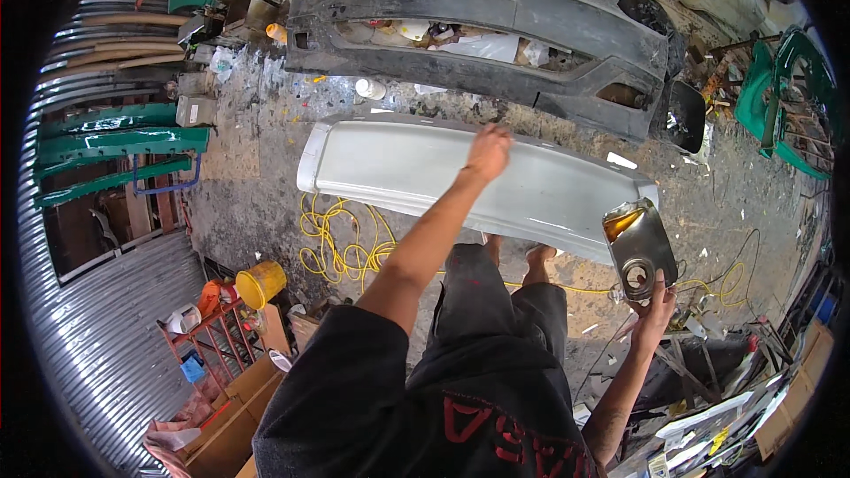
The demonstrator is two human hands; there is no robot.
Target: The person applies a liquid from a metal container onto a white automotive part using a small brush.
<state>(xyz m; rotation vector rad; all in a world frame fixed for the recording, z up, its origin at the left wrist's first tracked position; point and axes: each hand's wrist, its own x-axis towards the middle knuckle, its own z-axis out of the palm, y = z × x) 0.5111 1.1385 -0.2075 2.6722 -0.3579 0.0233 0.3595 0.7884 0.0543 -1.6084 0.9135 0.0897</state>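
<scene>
Panel (390,162): one, centre of the frame. Long axis runs left to right, dipping slightly toward the right end; the wide lens adds some bend. Lies beneath and to both sides of the left fingers, its longer lower-left face open to view.

Left hand (489,156): nearer to the panel, over its upper middle, close to the far edge. Fingers bunched and curled; cannot tell whether they pinch anything or touch the surface.

Right hand (653,312): right of centre, low. Fingers clamped on the lower end of the can (653,243), which is tilted, its upper end overlapping the panel's lower right corner in view; contact cannot be told.

Panel, appearance: pale grey-white, smooth, glossy, shallow-dished, with a greyer flange along the upper edge.

Can, appearance: bare metal, flat-sided, round opening toward the hand, amber-brown staining near the upper end.

Adjacent: yellow cord (356,256), coiled below the panel's left half; dark bumper (407,7), across the top.
</scene>
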